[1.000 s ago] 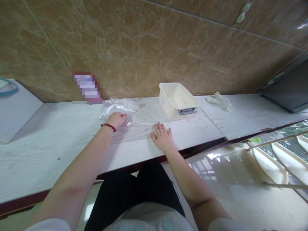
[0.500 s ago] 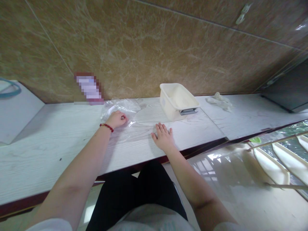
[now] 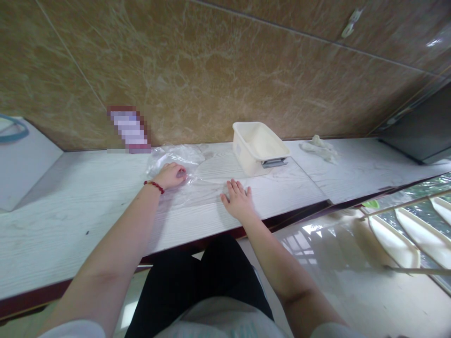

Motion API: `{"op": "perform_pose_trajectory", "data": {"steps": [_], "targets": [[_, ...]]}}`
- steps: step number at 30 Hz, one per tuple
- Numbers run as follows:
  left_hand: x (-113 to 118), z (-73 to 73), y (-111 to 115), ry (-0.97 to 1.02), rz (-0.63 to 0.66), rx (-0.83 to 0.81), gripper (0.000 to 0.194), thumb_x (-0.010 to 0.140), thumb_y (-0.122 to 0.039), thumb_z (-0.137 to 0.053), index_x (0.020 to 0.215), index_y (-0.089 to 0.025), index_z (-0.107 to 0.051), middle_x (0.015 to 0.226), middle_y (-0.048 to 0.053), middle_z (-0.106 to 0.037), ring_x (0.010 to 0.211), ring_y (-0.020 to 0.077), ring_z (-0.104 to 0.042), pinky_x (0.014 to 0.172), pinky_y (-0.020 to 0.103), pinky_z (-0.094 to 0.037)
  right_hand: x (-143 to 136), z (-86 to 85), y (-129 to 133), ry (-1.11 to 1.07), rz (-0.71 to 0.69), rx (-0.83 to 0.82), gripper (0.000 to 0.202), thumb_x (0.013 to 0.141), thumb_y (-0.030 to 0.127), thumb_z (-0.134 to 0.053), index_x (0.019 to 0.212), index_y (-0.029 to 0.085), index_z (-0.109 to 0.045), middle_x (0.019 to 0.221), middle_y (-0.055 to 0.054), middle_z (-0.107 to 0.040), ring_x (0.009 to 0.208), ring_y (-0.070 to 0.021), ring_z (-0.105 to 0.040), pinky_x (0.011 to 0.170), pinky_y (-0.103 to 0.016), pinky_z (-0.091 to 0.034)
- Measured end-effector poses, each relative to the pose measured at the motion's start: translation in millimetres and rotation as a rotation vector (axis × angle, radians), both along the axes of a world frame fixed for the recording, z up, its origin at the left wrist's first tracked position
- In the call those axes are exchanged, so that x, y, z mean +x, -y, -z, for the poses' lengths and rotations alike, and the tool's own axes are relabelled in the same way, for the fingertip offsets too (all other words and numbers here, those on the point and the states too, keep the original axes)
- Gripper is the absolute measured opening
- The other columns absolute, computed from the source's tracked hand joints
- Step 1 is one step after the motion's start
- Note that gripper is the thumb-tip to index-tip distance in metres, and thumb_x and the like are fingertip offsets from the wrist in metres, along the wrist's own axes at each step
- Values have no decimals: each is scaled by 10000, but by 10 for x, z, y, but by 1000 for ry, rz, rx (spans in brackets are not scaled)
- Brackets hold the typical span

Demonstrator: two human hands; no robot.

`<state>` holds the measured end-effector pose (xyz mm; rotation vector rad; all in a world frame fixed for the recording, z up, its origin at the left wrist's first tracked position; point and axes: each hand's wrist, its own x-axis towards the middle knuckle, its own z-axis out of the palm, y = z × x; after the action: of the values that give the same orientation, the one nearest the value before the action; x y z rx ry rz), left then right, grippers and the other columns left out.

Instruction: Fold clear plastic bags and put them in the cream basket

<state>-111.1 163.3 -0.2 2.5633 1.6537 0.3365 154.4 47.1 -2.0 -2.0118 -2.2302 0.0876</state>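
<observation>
A clear, crumpled plastic bag (image 3: 185, 154) lies on the white wood-grain counter (image 3: 116, 188), close to the wall. My left hand (image 3: 171, 175), a red beaded bracelet on its wrist, rests over the bag with fingers curled round a bit of the clear plastic. My right hand (image 3: 238, 199) is open, laid palm down on the counter with the fingers spread, and holds nothing. Just beyond it stands a cream plastic bin (image 3: 248, 162) with a grey clip handle on its near right side.
A blurred-out upright card (image 3: 128, 129) leans at the wall. To the right lies a crumpled whitish cloth or glove (image 3: 320, 148). A white box (image 3: 26, 164) stands far left, a dark grey case (image 3: 419, 126) far right. White trays on a rack (image 3: 394, 239) are low at right.
My left hand's fingers have shifted slightly and clear plastic shows between them. My right hand stays flat in place. The view has moved a little.
</observation>
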Motion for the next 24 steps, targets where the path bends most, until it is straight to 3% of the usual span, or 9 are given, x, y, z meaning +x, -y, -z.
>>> {"op": "perform_pose_trajectory", "data": {"steps": [9, 17, 21, 24], "targets": [[59, -78, 36, 155, -27, -65, 267, 693, -411, -445, 755, -184, -572, 800, 50, -620, 789, 200, -551, 755, 312, -410, 15, 28, -7, -18, -10, 30, 588, 844, 488, -230, 1353, 194, -219, 1416, -58, -215, 1298, -223, -161, 1007, -536, -111], [163, -92, 152, 652, -22, -306, 275, 770, -455, -389, 831, -192, -438, 866, 39, -650, 673, 137, -579, 606, 262, -436, 22, 59, -9, -38, -18, 65, 580, 843, 491, -226, 1345, 201, -234, 1411, -52, -229, 1291, -219, -177, 998, -547, -122], [207, -109, 189, 729, -37, -382, 353, 723, -478, -485, 917, -188, -427, 874, 49, -651, 650, 139, -594, 597, 276, -453, 15, 42, -3, -36, -13, 58, 580, 843, 487, -235, 1345, 196, -235, 1411, -59, -231, 1291, -220, -179, 1000, -543, -120], [226, -127, 215, 663, -14, -373, 519, 613, -446, -617, 1018, -186, -422, 840, 42, -655, 677, 160, -605, 603, 285, -463, 9, 24, 0, -26, -2, 37, 584, 843, 484, -240, 1347, 189, -236, 1413, -70, -224, 1295, -221, -171, 1007, -530, -115]]}}
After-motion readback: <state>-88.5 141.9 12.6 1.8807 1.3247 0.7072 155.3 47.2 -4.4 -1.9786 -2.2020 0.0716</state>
